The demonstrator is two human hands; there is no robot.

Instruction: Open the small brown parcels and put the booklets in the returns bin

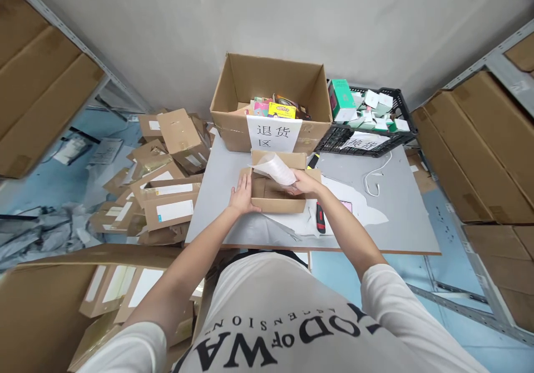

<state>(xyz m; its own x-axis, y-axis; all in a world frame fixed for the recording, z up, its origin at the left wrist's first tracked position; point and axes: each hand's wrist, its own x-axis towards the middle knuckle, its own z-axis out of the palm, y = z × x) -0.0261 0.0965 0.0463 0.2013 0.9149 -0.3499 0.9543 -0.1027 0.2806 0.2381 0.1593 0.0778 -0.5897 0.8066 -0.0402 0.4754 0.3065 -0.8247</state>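
An open small cardboard box [277, 205] stands on the grey table in front of me. My left hand [242, 196] lies against its left side, fingers stretched along the flap and thumb by the front wall. My right hand [302, 182] reaches over the box's right side, closed on the end of a whitish sheet of bubble wrap [275, 168]. The wrap is curled into a tube and tilts up to the left above the opening. Some of the right fingertips are hidden behind the box wall and the wrap. Inside the box, bare cardboard shows.
Behind stand a large carton [233, 133] of colourful packs and a black crate [367, 149] of small boxes. A red-black box cutter [320, 218], white paper [367, 211] and a white cable [369, 181] lie on the table [400, 228]. Cartons [175, 186] pile up left.
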